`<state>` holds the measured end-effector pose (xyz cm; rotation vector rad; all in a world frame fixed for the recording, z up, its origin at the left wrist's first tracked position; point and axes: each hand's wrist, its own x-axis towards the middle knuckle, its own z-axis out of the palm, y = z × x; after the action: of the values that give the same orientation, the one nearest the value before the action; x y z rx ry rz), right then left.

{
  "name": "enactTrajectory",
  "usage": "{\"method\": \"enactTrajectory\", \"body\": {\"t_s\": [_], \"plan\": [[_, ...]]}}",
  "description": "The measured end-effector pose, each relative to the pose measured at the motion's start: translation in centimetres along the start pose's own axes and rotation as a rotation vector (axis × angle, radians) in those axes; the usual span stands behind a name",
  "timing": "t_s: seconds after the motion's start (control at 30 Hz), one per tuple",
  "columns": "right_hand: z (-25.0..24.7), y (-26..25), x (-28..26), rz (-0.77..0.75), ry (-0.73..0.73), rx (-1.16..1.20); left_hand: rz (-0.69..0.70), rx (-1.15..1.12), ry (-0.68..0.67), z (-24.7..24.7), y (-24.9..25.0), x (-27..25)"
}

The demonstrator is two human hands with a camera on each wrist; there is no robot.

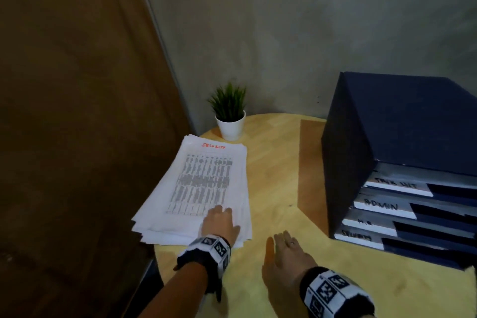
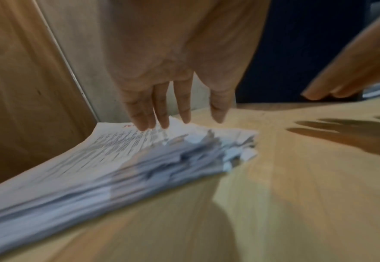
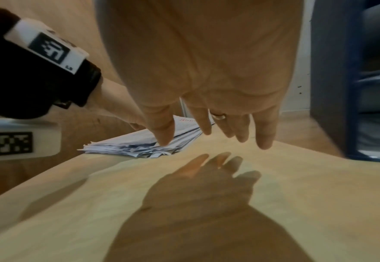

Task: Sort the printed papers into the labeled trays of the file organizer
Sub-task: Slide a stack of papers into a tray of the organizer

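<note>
A stack of papers lies on the left of the round wooden surface, its top sheet headed "SECURITY" in red; the left hand rests flat on its near edge, fingers straight, grasping nothing; the right hand hovers just beside it, fingers spread and released; the dark blue file organizer with labeled trays stands at right; a potted plant sits behind the stack.

White papers, navy organizer, pale wood

The paper stack is white with grey printed columns and a red heading; the file organizer is dark blue with white labels; the tabletop light yellow wood.
</note>
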<state>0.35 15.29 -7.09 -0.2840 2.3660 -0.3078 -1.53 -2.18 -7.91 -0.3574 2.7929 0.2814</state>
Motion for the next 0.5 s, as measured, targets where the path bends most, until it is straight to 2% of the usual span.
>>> {"method": "enactTrajectory", "body": {"t_s": [0.13,0.37,0.43,0.5], "plan": [[0.2,-3.1,1.9,-0.047,-0.052,-0.014,0.007,0.05,-0.045,1.1,-1.7,0.2],[-0.3,-5.0,3.1,-0.048,-0.058,-0.079,-0.031,-0.029,0.017,0.6,-2.3,0.8],[-0.4,-4.7,3.3,-0.063,-0.004,-0.055,0.007,-0.039,0.01,0.0,-2.1,0.1],[-0.8,-4.4,3.4,-0.039,0.056,0.04,0.125,-0.05,-0.034,0.1,-1.6,-0.7]]}}
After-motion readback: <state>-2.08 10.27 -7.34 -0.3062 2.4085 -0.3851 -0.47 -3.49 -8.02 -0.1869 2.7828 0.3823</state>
